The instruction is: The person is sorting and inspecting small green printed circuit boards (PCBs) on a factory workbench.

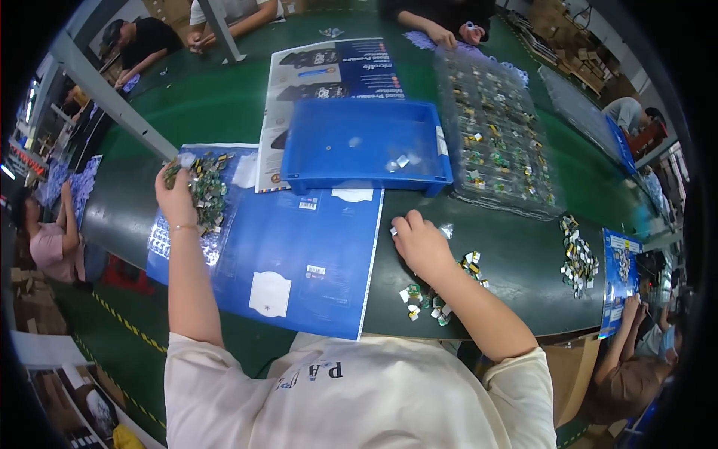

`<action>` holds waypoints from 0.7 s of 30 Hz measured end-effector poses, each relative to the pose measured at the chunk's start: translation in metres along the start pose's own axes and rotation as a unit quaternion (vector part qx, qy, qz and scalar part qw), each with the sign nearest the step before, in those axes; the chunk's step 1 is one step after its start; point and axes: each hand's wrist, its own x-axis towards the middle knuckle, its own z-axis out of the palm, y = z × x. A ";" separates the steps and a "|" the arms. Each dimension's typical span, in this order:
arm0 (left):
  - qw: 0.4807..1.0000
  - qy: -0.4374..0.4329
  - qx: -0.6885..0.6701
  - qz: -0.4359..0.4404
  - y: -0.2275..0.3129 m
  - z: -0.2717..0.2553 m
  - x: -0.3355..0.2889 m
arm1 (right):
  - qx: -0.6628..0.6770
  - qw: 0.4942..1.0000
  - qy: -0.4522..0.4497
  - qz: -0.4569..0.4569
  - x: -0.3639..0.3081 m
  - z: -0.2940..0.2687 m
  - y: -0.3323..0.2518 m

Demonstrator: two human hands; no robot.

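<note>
My left hand [175, 200] is at the left edge of a heap of small green circuit boards [211, 191]. Its thumb and fingers close round some green boards there, partly hidden by the hand. The heap lies on clear plastic over a blue printed sheet [329, 247]. On the dark table, my right hand [422, 243] has its fingers curled downward, with a small white piece [394, 231] showing at the fingertips. Beside my right wrist and forearm lie loose small boards with white and yellow parts [473, 263], and another little cluster [415, 295] sits nearer me.
A blue plastic bin [363, 176] with a few small bits stands ahead. Stacked clear trays [497, 127] full of small parts lie right of it. Another parts heap [579, 258] is farther right. A metal post [123, 108] rises at left. Other people sit around the table.
</note>
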 end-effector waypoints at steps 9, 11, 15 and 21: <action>0.867 -0.143 0.465 0.102 -0.019 -0.023 0.001 | 0.131 0.990 -0.006 0.054 0.005 -0.004 0.011; 0.822 -0.149 0.519 0.179 -0.001 -0.019 -0.012 | 0.223 0.969 -0.027 0.108 0.011 -0.014 0.014; 0.886 -0.158 0.352 0.255 0.044 0.000 -0.049 | 0.459 0.874 -0.022 0.159 0.039 -0.029 0.019; 0.636 -0.383 -0.446 -0.500 0.080 0.065 -0.207 | 0.423 0.906 -0.032 -0.011 0.062 -0.054 -0.078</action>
